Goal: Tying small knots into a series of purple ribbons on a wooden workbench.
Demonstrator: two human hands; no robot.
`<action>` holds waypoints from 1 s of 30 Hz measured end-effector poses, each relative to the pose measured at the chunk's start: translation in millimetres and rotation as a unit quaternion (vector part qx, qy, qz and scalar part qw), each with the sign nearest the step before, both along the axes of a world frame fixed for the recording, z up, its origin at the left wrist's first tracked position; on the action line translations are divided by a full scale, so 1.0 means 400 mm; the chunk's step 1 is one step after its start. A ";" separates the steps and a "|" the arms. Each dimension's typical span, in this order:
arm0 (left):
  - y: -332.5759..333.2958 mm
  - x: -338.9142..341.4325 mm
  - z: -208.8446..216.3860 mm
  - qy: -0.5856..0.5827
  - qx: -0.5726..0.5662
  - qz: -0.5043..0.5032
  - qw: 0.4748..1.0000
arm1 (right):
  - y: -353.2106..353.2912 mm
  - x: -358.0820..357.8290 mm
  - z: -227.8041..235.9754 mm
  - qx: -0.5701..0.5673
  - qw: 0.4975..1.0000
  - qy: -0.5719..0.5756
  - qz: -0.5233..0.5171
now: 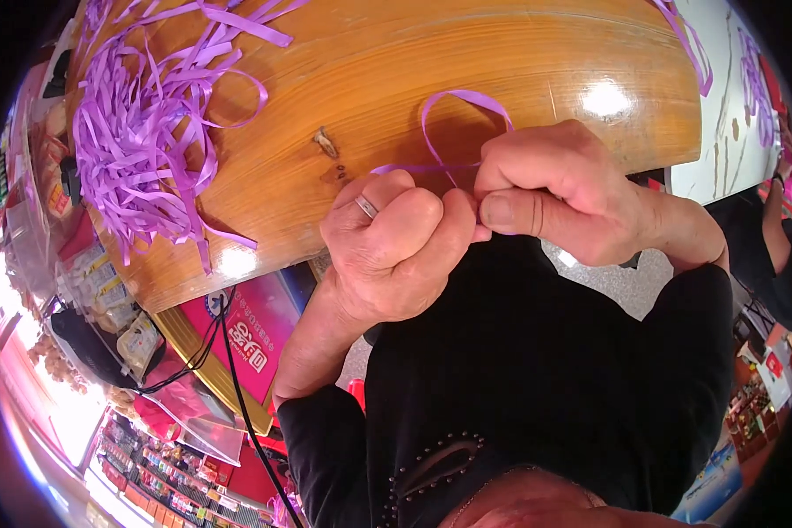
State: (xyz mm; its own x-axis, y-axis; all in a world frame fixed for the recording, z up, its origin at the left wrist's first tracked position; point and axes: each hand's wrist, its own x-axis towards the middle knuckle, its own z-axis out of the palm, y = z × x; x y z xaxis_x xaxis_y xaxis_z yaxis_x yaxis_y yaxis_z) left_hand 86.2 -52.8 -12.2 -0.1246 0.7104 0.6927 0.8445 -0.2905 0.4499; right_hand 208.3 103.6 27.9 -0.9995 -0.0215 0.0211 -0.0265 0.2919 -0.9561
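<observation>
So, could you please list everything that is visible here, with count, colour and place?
Wooden table: one, orange-brown, top centre
Ribbon pile: strands uncountable, purple, table's left
Held ribbon: one, purple, between hands
Loose ribbons: several, purple, upper right
White table: one, marbled white, right
Panel: one, pink, below wooden table
Stocked shelves: count unclear, mixed, lower left
Other person: one, dark clothing, right edge
Ring: one, silver, left hand
Left hand: one, bare, centre
Right hand: one, bare, centre-right

Wooden table (pixel 361 62) (glossy, knotted), white marbled tabletop (pixel 717 150), black cable (pixel 230 356), pink printed panel (pixel 264 308), stocked shelves (pixel 163 471).
</observation>
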 end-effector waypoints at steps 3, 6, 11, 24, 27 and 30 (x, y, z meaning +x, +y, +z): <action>0.001 -0.002 -0.005 0.000 -0.006 -0.009 1.000 | 0.006 -0.002 -0.008 -0.124 0.987 -0.100 0.008; 0.003 0.001 0.006 -0.031 -0.042 -0.006 0.999 | 0.008 0.000 -0.019 -0.260 0.948 -0.186 0.004; 0.014 0.003 0.019 -0.145 -0.110 0.030 0.983 | 0.035 -0.008 -0.022 -0.205 0.977 -0.067 -0.001; 0.013 -0.011 0.048 -0.673 -0.103 -0.070 0.729 | 0.081 0.007 -0.005 -0.214 0.964 -0.101 -0.123; 0.009 -0.010 0.055 -0.722 -0.115 -0.076 0.678 | 0.083 0.012 -0.013 -0.186 0.969 -0.071 -0.149; 0.005 -0.009 0.052 -0.729 -0.118 -0.079 0.670 | 0.105 0.020 -0.016 -0.167 0.967 -0.047 -0.189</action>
